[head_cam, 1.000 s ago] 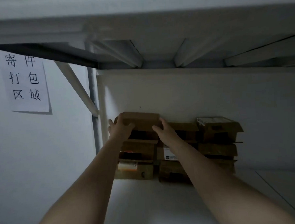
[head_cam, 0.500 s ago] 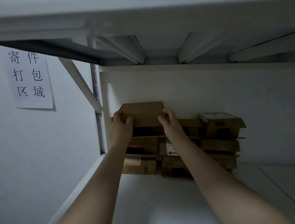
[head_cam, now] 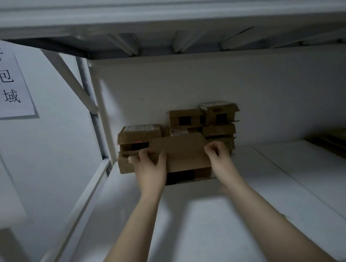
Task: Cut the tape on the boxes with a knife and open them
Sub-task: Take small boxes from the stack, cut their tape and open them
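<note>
Cardboard box point(head_cam: 181, 152), brown, held at both ends over a white shelf point(head_cam: 279, 185). The left hand point(head_cam: 150, 169) and right hand point(head_cam: 219, 158) each have their grip clamped on its side edges, fingers curled. Whether it rests on the shelf cannot be told. More boxes point(head_cam: 217, 117) are stacked just behind, against the back wall point(head_cam: 185, 80).

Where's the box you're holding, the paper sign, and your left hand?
held box point(head_cam: 181, 152): head view, on its brown top face.
paper sign point(head_cam: 5, 78): head view, near its middle, among the printed characters.
left hand point(head_cam: 150, 169): head view, on the back of the hand.
</note>
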